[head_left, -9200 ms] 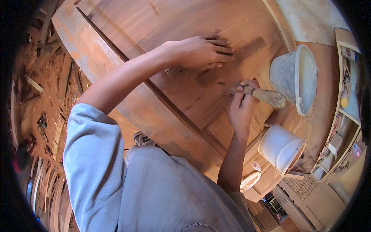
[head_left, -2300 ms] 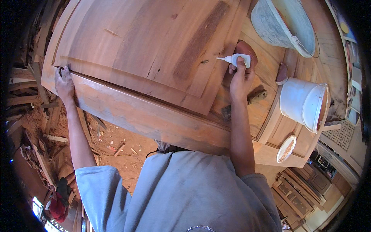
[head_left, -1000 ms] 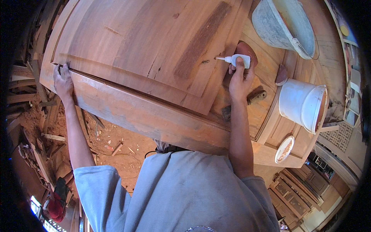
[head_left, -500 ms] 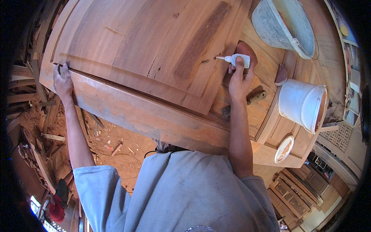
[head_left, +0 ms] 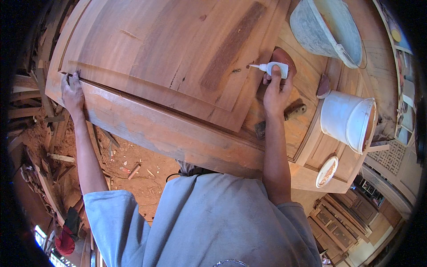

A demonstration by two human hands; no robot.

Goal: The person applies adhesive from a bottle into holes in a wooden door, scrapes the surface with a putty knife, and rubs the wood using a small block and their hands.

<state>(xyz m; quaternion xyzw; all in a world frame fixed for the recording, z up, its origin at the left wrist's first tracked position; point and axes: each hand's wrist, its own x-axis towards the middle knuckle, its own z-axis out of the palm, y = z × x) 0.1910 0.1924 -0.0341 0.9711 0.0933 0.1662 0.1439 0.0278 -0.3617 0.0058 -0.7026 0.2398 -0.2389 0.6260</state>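
Observation:
A small white glue bottle point(head_left: 278, 70) with a thin nozzle is pinched in my right hand point(head_left: 276, 91). Its tip points left, close to a small dark spot on the wooden panel door point(head_left: 155, 49). At the door's left end, my left hand point(head_left: 73, 95) grips the frame edge, its fingers curled over into the groove beside the raised panel. Behind the bottle lies a piece of reddish sandpaper point(head_left: 284, 58). Just right of my right wrist, a dark-bladed tool with a worn handle point(head_left: 295, 109) is partly hidden by my forearm.
A grey bucket point(head_left: 318, 31) stands at the far right, with a white tub point(head_left: 344, 119) nearer. Beside them are a white lid point(head_left: 327, 171) and another sandpaper piece point(head_left: 324, 86). Scrap timber point(head_left: 49, 120) is heaped at left; wood bits and a cable litter the brown floor point(head_left: 138, 160).

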